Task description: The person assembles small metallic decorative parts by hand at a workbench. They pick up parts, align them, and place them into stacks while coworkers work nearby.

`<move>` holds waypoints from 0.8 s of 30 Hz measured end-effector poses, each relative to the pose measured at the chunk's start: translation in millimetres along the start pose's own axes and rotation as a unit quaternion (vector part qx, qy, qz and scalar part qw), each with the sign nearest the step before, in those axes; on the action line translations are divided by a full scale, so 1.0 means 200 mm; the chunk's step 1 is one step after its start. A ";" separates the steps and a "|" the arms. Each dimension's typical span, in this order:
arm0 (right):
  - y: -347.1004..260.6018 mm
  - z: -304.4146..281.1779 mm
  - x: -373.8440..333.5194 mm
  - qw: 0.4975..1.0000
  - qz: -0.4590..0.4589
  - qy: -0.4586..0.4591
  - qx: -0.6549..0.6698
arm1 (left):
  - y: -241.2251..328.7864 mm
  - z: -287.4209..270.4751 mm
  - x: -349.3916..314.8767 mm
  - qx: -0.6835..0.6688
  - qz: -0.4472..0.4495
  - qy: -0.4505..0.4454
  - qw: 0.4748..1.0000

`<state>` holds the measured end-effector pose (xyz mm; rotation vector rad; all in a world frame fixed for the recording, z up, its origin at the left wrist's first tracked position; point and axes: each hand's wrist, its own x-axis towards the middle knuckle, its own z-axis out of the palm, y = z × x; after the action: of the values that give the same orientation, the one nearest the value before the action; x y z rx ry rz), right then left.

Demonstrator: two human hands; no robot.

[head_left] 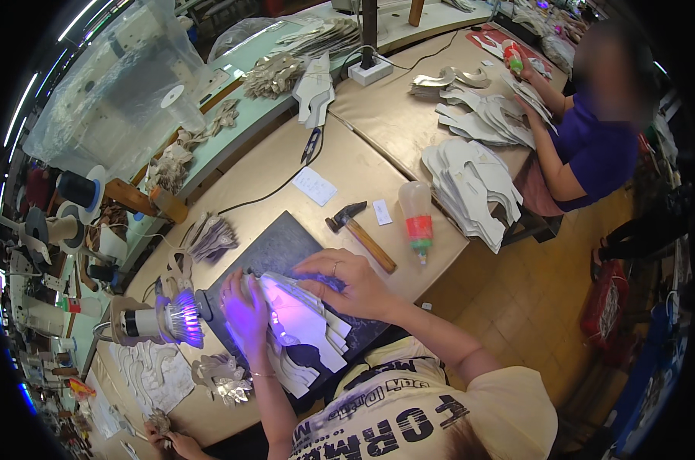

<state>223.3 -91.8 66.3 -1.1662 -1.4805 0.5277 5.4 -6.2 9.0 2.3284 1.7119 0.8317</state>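
A fanned stack of white cut pieces (pixel 309 325), which look like shoe parts, lies on a dark flat board (pixel 277 239). Purple light falls across the top piece. My left hand (pixel 245 314) is closed on that piece's left edge, its fingers tinted by the light. Over the upper right end of the stack, my right hand (pixel 353 285) has its fingers stretched leftward and the thumb apart below them. What lies under its fingertips is partly hidden. A lamp (pixel 163 320) with a glowing purple head stands left of my left hand.
Beyond the board are a hammer (pixel 361 236), a squeeze bottle (pixel 416 218) and a paper slip (pixel 314 186). More white pieces (pixel 472 188) are piled at right, near a seated person in purple (pixel 596 157) holding a bottle. Grey strips (pixel 212 237) lie left of the board.
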 end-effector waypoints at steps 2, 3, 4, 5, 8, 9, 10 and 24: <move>-0.18 -0.10 0.07 0.996 -0.033 -0.011 0.080 | -0.01 0.00 0.00 0.001 -0.007 -0.008 1.000; -0.27 -0.14 0.10 0.990 -0.071 -0.008 0.120 | -0.01 0.00 0.00 -0.004 0.004 0.006 1.000; -0.36 -0.20 0.12 0.984 -0.094 -0.017 0.151 | -0.01 0.00 0.00 -0.010 0.007 0.009 1.000; -0.44 -0.24 0.15 0.977 -0.109 -0.029 0.181 | 0.00 0.01 0.00 -0.019 0.020 0.025 0.999; -0.62 -0.33 0.20 0.932 -0.192 -0.044 0.305 | 0.02 -0.01 0.00 0.004 0.013 0.024 1.000; -0.68 -0.35 0.20 0.922 -0.192 -0.037 0.335 | 0.03 -0.02 0.00 0.021 0.002 0.014 1.000; -0.74 -0.35 0.19 0.911 -0.192 -0.030 0.364 | 0.04 -0.03 0.00 0.019 0.000 0.012 1.000; -0.87 -0.25 0.11 0.805 -0.192 0.065 0.558 | 0.01 0.01 0.01 0.027 0.011 0.030 0.999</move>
<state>207.9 -159.0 235.9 0.0424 -0.9382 0.8365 9.6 -4.4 8.6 2.3848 1.7572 0.8781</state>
